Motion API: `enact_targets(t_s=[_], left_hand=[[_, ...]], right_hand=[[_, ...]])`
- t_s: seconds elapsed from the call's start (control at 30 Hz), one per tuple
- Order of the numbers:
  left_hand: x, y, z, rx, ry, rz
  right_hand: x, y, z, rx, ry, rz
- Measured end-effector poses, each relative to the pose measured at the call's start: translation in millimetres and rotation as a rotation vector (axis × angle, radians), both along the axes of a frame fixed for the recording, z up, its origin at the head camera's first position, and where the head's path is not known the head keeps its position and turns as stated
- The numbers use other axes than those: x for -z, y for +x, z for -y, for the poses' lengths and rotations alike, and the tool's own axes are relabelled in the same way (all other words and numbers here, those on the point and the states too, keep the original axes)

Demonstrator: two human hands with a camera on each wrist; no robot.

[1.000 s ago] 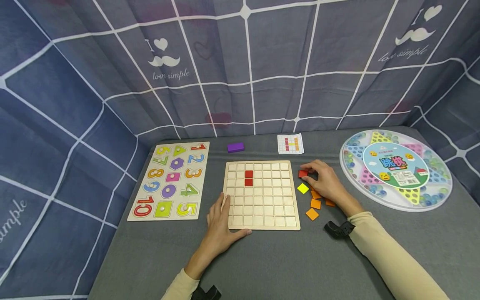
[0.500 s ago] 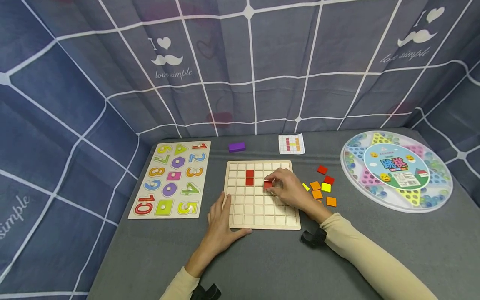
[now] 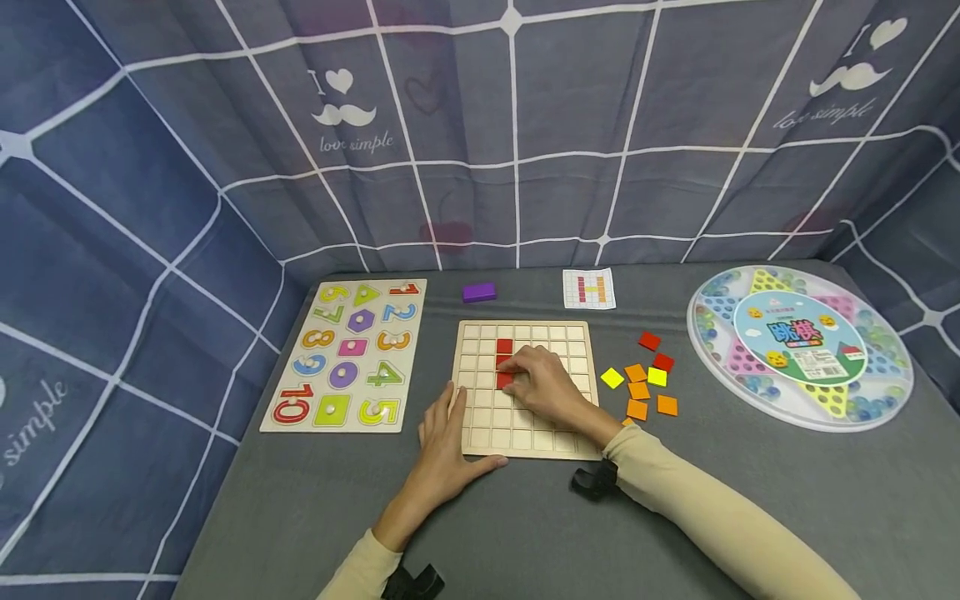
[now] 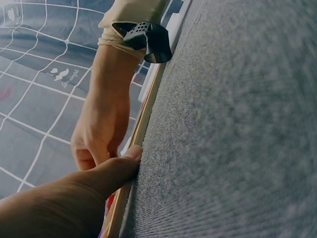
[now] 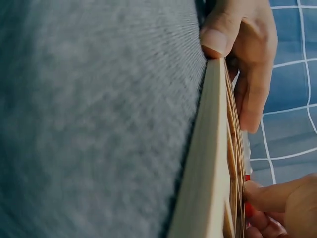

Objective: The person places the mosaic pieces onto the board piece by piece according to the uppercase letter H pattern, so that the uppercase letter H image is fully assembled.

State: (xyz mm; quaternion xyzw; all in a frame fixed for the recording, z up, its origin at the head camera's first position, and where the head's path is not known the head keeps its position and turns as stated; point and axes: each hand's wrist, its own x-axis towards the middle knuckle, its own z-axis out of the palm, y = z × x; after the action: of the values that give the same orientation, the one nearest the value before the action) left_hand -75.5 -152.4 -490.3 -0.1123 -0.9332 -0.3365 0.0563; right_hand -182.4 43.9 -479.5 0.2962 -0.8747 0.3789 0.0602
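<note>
A wooden grid board (image 3: 480,433) lies on the grey table, with a column of red square tiles (image 3: 504,345) in its cells. My right hand (image 3: 551,385) is over the board, its thumb and fingertips pinching a red tile (image 3: 504,381) at the third cell down that column. This tile's red edge (image 5: 248,209) also shows by the thumb in the right wrist view. The left hand (image 3: 441,446) rests at the board's lower left corner, fingers extended along the left side. Its thumb (image 4: 132,152) touches the front edge.
Loose orange tiles (image 3: 638,391), yellow tiles (image 3: 612,378) and red tiles (image 3: 649,341) lie right of the board. A pattern card (image 3: 588,289) and purple block (image 3: 479,292) sit behind it. A number puzzle (image 3: 343,358) stands left, a round game board (image 3: 799,348) right.
From the loose tiles, my right hand has moved left with a red tile to the grid, under the two red tiles. The left hand has kept its place on the board.
</note>
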Motion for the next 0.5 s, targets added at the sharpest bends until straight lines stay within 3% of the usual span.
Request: enact_targets(t_s=[0.5], left_hand=[[0.3,-1.4,-1.7,0.0,-0.015,0.001]], right_hand=[[7.5,-4.3,-0.7,0.007,-0.013,0.062]])
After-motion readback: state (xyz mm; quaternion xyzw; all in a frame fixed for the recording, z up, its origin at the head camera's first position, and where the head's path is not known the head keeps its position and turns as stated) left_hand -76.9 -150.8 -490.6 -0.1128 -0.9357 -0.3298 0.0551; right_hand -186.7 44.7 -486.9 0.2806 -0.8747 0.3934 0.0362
